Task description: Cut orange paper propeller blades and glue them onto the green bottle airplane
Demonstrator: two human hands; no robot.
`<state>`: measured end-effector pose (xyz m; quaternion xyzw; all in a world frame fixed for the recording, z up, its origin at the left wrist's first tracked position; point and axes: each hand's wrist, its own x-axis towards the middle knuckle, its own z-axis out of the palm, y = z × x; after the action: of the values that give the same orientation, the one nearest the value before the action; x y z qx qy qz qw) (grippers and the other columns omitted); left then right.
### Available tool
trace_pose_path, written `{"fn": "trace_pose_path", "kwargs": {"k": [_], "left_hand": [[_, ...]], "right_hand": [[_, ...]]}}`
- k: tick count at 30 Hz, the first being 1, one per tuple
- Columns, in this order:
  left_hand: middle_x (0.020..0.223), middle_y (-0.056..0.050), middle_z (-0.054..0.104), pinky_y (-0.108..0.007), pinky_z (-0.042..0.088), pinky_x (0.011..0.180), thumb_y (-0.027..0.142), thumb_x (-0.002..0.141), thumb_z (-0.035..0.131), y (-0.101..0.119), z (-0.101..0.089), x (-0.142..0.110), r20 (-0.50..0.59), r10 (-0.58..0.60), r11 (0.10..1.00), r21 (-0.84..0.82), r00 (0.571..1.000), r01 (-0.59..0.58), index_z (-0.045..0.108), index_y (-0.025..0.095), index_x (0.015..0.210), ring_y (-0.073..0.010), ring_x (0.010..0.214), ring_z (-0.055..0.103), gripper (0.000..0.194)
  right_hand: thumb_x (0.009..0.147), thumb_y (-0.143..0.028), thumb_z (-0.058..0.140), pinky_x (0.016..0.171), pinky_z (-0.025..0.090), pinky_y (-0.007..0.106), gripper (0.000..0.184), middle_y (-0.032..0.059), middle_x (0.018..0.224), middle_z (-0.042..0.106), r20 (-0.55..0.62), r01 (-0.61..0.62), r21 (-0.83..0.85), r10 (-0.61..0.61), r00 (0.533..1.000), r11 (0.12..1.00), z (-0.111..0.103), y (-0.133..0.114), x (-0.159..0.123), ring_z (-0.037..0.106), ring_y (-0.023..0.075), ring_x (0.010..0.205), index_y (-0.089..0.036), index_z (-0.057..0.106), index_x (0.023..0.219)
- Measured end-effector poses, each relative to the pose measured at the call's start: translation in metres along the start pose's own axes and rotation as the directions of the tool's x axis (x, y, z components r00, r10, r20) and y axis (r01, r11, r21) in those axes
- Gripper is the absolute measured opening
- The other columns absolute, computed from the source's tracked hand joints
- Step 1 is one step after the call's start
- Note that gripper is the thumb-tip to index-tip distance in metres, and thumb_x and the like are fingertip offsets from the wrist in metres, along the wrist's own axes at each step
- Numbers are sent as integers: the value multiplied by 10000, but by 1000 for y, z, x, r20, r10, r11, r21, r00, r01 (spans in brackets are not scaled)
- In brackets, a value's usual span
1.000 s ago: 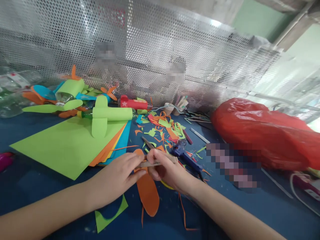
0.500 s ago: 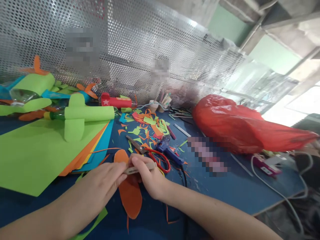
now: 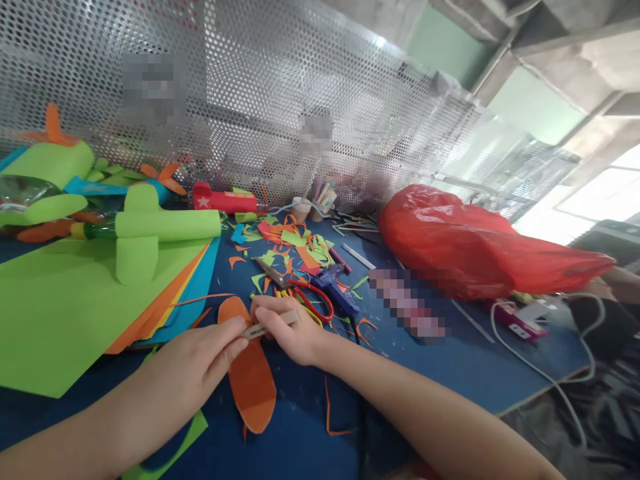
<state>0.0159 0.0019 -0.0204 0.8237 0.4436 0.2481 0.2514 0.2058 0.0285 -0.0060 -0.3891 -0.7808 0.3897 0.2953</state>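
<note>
A short pale stick with small dark lettering (image 3: 258,331) spans the gap between my two hands. At its left end, the fingers and thumb of my left hand (image 3: 213,350) are closed on it. The right end rests in the closed fingers of my right hand (image 3: 287,328). Directly beneath is a long orange piece with rounded ends (image 3: 253,390), lying on the blue table; my hands cover part of its middle. Just beyond my right hand lie red-handled scissors (image 3: 316,293) and a blue glue gun (image 3: 336,291).
Coloured paper scraps (image 3: 300,243) litter the table's middle. Green sheets (image 3: 75,307) lie at left under a green bottle plane (image 3: 167,225). Further back are a red bottle (image 3: 227,201) and cups of sticks (image 3: 323,203). A red plastic bag (image 3: 465,240) and a power strip (image 3: 520,323) occupy the right.
The whole view has shifted slightly, so things appear a little further left. Both hands keep hold of the pale stick above the orange piece.
</note>
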Motion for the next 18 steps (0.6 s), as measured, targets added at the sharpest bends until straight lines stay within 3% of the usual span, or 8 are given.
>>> {"fn": "trace_pose_path", "kwargs": {"k": [5, 11, 18], "left_hand": [[937, -20, 733, -296, 551, 748, 374, 925, 325, 6, 0, -4, 33, 58, 998, -37, 998, -56, 632, 280, 930, -237, 943, 683, 320], [934, -47, 719, -335, 549, 799, 321, 937, 270, 7, 5, -12, 80, 114, 993, -48, 990, -110, 589, 251, 906, -246, 940, 679, 328], [1048, -49, 706, -334, 535, 808, 312, 956, 275, 4, 5, -10, 122, 76, 994, -81, 990, -67, 575, 246, 1011, -237, 989, 661, 312]], "right_hand": [[874, -300, 397, 517, 255, 261, 293, -57, 570, 331, -48, 27, 53, -25, 999, 998, 9, -7, -7, 317, 117, 535, -224, 318, 602], [880, -277, 409, 471, 239, 238, 269, -68, 569, 305, -52, -30, 211, 42, 998, 977, 22, -11, -16, 263, 102, 515, -222, 346, 625], [900, -373, 437, 444, 241, 227, 283, -71, 586, 311, -12, -95, 383, 108, 994, 919, 24, 0, -16, 261, 92, 488, -217, 379, 671]]}}
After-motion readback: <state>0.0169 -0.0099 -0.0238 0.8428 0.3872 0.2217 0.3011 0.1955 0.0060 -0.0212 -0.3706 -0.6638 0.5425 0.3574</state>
